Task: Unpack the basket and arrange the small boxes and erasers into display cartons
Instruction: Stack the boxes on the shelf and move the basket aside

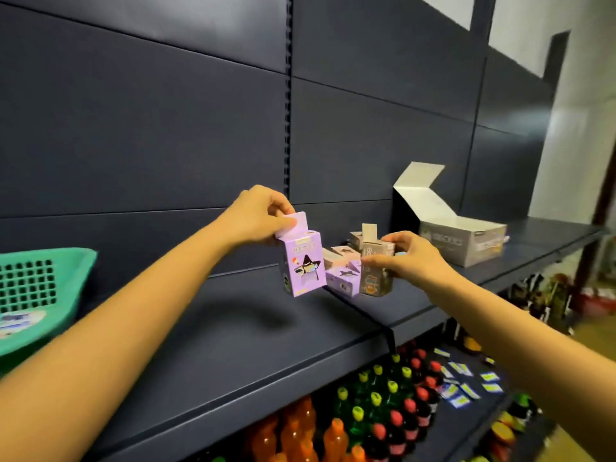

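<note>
The dark shelf (233,328) lies bare across the middle of the frame, between the green basket (50,288) at the left edge and the cluster of small boxes (340,278) at centre, with the left forearm crossing above it. The left hand (256,215) holds a lilac box (303,265) in the air just left of the cluster. The right hand (410,258) pinches a grey box (375,265) on its right, filling the gap before the open display carton (466,241). The back panel (166,128) closes the rear.
</note>
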A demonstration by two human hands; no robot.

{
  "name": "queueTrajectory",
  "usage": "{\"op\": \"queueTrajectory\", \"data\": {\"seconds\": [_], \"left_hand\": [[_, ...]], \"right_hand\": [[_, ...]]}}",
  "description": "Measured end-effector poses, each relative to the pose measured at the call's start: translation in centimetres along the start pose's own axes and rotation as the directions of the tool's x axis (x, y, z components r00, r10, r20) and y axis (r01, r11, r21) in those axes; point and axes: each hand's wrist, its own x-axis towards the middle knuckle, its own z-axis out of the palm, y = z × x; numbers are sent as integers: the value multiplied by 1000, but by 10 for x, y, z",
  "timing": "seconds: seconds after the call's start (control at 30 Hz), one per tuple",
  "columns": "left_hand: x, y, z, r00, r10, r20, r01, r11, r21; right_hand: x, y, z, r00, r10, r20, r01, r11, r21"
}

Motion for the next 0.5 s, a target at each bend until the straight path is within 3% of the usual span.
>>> {"op": "queueTrajectory", "data": {"seconds": [0.27,0.5], "left_hand": [[78,27,88,995,32,92,-28,999,-41],[144,17,121,995,-14,99,18,999,-41]], "right_hand": [[53,58,-67,998,22,-53,-25,998,-57],[113,83,-91,999,20,-31,-22,997,-78]]}}
